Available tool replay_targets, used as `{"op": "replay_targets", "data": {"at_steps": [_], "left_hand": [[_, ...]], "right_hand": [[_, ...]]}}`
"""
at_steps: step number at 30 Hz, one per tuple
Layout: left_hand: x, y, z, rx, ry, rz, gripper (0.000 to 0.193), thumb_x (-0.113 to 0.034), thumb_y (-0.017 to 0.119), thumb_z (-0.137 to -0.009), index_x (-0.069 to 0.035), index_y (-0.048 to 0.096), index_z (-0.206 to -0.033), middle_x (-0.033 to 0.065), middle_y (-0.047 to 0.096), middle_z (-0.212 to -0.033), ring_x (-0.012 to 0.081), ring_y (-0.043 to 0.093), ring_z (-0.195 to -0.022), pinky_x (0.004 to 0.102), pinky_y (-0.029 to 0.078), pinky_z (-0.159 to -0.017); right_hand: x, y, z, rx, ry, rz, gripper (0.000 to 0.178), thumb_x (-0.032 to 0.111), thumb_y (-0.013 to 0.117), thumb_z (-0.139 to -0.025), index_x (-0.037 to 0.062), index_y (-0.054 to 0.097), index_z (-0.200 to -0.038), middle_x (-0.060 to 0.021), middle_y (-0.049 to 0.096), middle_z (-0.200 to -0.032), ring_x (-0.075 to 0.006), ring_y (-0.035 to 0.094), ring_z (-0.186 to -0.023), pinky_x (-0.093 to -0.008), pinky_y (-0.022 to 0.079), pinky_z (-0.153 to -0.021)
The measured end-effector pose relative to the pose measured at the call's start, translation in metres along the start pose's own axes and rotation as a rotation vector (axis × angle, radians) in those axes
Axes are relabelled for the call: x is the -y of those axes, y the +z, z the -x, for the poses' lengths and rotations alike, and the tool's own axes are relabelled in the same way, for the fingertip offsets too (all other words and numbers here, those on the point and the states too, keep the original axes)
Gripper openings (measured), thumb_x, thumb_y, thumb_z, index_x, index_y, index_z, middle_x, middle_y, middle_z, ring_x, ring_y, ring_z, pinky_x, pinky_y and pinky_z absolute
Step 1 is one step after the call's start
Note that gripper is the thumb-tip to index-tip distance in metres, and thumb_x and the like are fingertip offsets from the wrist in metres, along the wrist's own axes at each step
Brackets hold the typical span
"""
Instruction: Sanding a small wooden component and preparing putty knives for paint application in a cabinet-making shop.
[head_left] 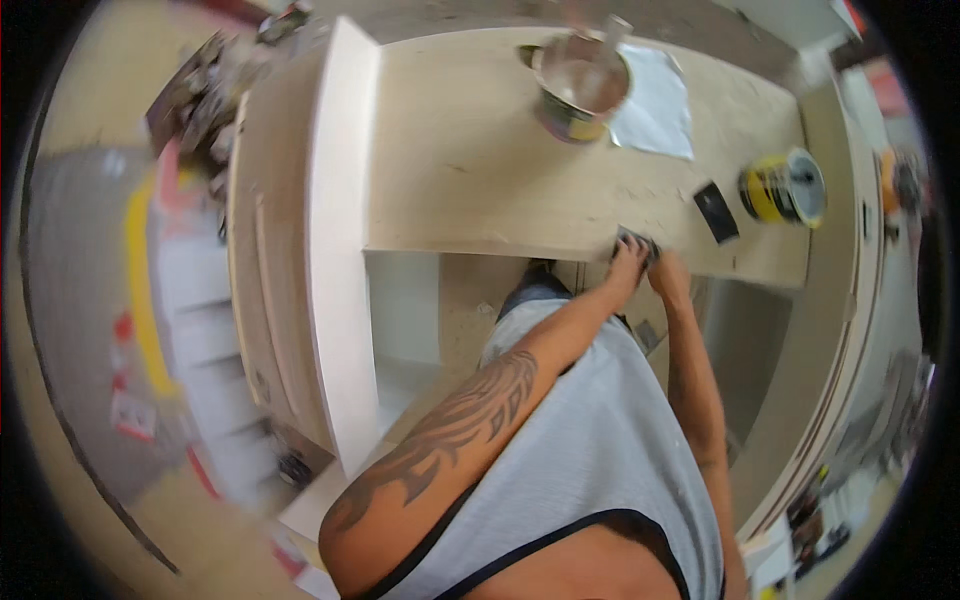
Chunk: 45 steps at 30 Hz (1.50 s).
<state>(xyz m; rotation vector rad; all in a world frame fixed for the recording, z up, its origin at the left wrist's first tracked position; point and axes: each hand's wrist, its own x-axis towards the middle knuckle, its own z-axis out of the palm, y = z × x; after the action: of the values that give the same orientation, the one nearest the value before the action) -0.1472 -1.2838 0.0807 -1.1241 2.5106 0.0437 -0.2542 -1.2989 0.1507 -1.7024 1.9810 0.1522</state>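
Observation:
At the front edge of the pale wooden board (480, 200), my left hand (628, 258) and my right hand (670, 276) are close together. Both are closed on a small dark grey piece (640, 237) that looks like sandpaper, the fingers partly covering it. To the right on the board lies a flat black rectangle (716, 212), similar in look. Beyond it stands a yellow and black can (783, 188). Farther back is an open pot (582, 90) with whitish residue, something pale sticking up from it, beside a white sheet (655, 100).
An upright white panel (340, 240) borders the board on the left, and a wooden side panel (830, 200) rises on the right. Open compartments sit below the front edge, either side of my legs. Blurred clutter (195, 110) and pale stacked items (200, 310) lie farther left.

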Motion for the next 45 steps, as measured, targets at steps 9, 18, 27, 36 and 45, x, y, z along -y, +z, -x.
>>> {"op": "replay_targets", "data": {"at_steps": [9, 18, 27, 36, 45], "left_hand": [[-0.001, -0.04, -0.023, -0.047, 0.105, 0.746, 0.028, -0.02, 0.058, -0.082, -0.007, 0.064, -0.106, 0.0174, 0.067, -0.105, 0.0389, 0.066, -0.092, 0.0469, 0.053, -0.077], [-0.007, 0.014, -0.002, 0.298, -0.865, 2.433, 0.028, -0.032, 0.049, -0.097, -0.009, 0.057, -0.111, 0.0074, 0.06, -0.104, 0.0279, 0.06, -0.094, 0.0454, 0.054, -0.074], [-0.01, 0.018, 0.0, 0.424, -0.686, 2.323, 0.043, -0.039, 0.044, -0.099, 0.0, 0.059, -0.11, 0.0128, 0.067, -0.092, 0.0263, 0.067, -0.075, 0.0398, 0.056, -0.066], [-0.017, 0.079, -0.007, 0.413, -0.707, 2.112, 0.044, -0.046, 0.041, -0.099, -0.012, 0.054, -0.123, 0.0085, 0.065, -0.103, 0.0245, 0.065, -0.07, 0.0348, 0.048, -0.058], [-0.021, 0.115, -0.021, 0.299, -0.765, 1.942, 0.044, -0.047, 0.042, -0.099, -0.011, 0.055, -0.122, 0.0103, 0.067, -0.106, 0.0229, 0.065, -0.069, 0.0348, 0.046, -0.061]], "right_hand": [[-0.058, 0.014, 0.114, -0.41, 0.358, -1.379, 0.028, 0.019, 0.064, -0.086, -0.0069, 0.065, -0.098, -0.0055, 0.065, -0.085, -0.0161, 0.059, -0.078, -0.0324, 0.048, -0.07], [-0.051, -0.002, 0.06, -0.31, -0.069, -0.283, 0.028, 0.011, 0.057, -0.082, -0.0059, 0.063, -0.104, -0.0191, 0.065, -0.103, -0.0345, 0.063, -0.095, -0.0408, 0.05, -0.078], [-0.018, 0.031, 0.011, -0.208, -0.184, 0.161, 0.019, 0.011, 0.058, -0.08, 0.0006, 0.063, -0.095, -0.0156, 0.062, -0.099, -0.0344, 0.062, -0.093, -0.0415, 0.053, -0.077], [-0.026, 0.058, 0.023, -0.272, -0.197, 0.227, 0.019, 0.014, 0.055, -0.083, 0.0012, 0.064, -0.095, -0.0162, 0.062, -0.098, -0.0334, 0.063, -0.09, -0.0399, 0.054, -0.066], [-0.009, 0.042, 0.023, -0.343, -0.168, 0.199, 0.022, 0.013, 0.056, -0.081, -0.0007, 0.062, -0.098, -0.0148, 0.061, -0.092, -0.0324, 0.064, -0.088, -0.0408, 0.054, -0.068]]}}
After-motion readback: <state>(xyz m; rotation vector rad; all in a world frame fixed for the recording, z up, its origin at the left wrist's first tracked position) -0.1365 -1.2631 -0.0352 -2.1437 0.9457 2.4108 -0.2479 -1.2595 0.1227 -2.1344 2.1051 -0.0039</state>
